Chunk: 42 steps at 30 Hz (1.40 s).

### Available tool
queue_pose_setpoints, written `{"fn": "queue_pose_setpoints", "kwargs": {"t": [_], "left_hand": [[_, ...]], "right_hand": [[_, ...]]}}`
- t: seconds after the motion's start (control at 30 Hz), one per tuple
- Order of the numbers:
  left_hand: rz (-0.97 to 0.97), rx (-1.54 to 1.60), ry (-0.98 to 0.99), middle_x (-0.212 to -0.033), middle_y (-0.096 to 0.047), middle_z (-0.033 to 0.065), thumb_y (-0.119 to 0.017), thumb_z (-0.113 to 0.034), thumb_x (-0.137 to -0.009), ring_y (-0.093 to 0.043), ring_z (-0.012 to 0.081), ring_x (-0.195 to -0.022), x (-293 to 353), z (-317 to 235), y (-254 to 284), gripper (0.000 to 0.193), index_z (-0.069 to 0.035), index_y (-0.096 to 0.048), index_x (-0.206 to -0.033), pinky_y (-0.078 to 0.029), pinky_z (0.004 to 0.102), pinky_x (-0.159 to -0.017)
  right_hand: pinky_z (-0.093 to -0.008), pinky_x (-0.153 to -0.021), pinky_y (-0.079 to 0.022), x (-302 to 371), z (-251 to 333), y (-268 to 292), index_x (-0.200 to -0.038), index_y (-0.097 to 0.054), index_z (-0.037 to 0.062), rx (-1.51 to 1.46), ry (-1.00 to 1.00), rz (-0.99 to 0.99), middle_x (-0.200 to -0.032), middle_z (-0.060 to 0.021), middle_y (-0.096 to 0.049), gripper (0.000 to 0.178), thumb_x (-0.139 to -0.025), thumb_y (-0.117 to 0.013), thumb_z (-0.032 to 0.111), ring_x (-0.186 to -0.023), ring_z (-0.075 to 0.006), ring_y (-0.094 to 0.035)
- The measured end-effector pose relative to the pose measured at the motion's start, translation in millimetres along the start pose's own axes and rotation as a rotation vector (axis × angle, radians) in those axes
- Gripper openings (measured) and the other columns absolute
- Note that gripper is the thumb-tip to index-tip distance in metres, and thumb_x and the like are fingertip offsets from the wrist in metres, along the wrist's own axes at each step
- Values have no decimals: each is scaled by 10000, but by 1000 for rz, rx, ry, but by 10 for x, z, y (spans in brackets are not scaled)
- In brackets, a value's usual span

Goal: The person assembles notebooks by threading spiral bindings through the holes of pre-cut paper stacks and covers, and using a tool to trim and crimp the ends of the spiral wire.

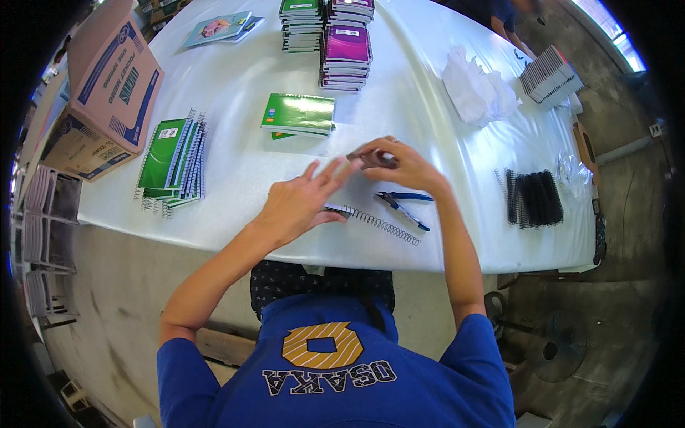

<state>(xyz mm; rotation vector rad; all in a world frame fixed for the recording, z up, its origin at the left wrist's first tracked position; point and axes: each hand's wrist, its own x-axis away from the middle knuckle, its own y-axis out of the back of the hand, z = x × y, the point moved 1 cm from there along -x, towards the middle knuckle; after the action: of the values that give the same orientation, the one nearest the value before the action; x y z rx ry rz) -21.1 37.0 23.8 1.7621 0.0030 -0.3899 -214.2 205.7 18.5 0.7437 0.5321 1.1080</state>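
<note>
My left hand (pixel 298 205) is over the table near its front edge, fingers stretched out and slightly blurred, thumb beside a wire coil (pixel 382 225). The coil's left end runs under that hand, where a thin pale edge shows; what it belongs to is hidden. My right hand (pixel 399 167) curls its fingers around a small dark object (pixel 377 161) whose kind I cannot make out. Pliers with blue handles (pixel 404 208) lie just below the right hand. Beyond both hands rests a short stack of green notebooks (pixel 298 113).
Spiral-bound green notebooks (pixel 168 157) are piled at left, near an open cardboard box (pixel 107 107). Purple notebooks (pixel 347 53) stand stacked at the back. On the right are crumpled white plastic (pixel 478 89), black coils (pixel 539 200) and a notebook stack (pixel 551 77). Another person (pixel 499 18) is at far right.
</note>
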Motion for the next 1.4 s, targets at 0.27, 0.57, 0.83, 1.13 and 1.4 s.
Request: {"fn": "queue_pose_setpoints", "kwargs": {"t": [0.27, 0.57, 0.83, 1.13, 1.4], "left_hand": [[231, 52, 252, -992, -666, 149, -685, -541, -806, -671, 324, -761, -10, 153, 22, 1012, -202, -105, -1563, -522, 423, -601], [200, 58, 299, -1081, -682, 129, -688, -563, -780, -676, 342, -768, -66, 279, 80, 983, -260, -165, -1556, -520, 434, -618], [124, -14, 349, -1106, -680, 112, -724, -521, -756, -688, 324, -829, 3, 305, 112, 870, -339, -317, -1504, -543, 422, -668], [-75, 188, 341, -1391, -537, 89, -805, -349, -730, -626, 287, -1103, 68, 329, -23, 911, -306, -329, -1505, -549, 400, -828], [-523, 795, 536, -1498, -445, 117, -888, -146, -640, -579, 285, -1235, 245, 337, -384, 1145, -197, -197, -1551, -505, 354, -932]], "right_hand": [[-373, -1035, -404, 75, 178, -45, -1268, -630, 19, -718, 121, 428, -1331, -119, -595, 535, -893, -630, 401, -1203, -249, -556], [-359, -1046, -394, -13, 138, -81, -1269, -634, 35, -841, 231, 332, -1328, -106, -601, 490, -896, -651, 351, -1219, -235, -546], [-379, -1076, -379, -63, 93, -62, -1274, -628, 14, -651, 125, 327, -1355, -194, -557, 531, -893, -634, 384, -1274, -268, -511], [-377, -1067, -385, -105, 185, -117, -1282, -586, -63, -777, 136, 342, -1357, -144, -566, 585, -885, -634, 363, -1237, -252, -531], [-369, -1052, -395, -109, 258, -187, -1299, -594, -20, -1193, 313, 337, -1342, -134, -581, 581, -874, -645, 372, -1223, -239, -535]]}}
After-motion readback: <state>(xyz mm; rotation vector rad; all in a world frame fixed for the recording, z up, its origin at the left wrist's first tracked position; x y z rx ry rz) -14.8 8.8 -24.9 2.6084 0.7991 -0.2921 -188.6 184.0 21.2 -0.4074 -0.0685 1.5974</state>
